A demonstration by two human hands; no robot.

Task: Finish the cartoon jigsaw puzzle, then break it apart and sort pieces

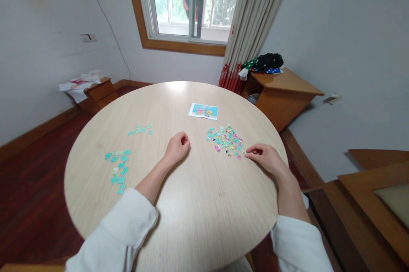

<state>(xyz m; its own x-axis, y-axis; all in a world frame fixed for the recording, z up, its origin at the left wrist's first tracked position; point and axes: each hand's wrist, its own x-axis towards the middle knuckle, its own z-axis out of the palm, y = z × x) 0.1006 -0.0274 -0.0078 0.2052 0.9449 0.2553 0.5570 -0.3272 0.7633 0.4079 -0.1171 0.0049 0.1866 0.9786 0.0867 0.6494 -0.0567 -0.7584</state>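
My left hand (178,147) rests on the table in a loose fist, with a dark hollow between the curled fingers and nothing visible in it. At the right edge of a loose heap of jigsaw puzzle pieces (225,139), my right hand (264,158) pinches a small pale puzzle piece (245,152) at its fingertips. The heap mixes turquoise, pink, yellow and white pieces. To the left lie mostly turquoise pieces (121,169) in a bent column, some pale ones among them. Beyond these is a smaller scattered row of turquoise pieces (140,129).
A printed picture sheet (204,111) with cartoon figures lies on the far part of the round wooden table (198,208). A wooden cabinet (287,87) with clothes on top stands at the right back. Wooden furniture (373,195) is close on my right.
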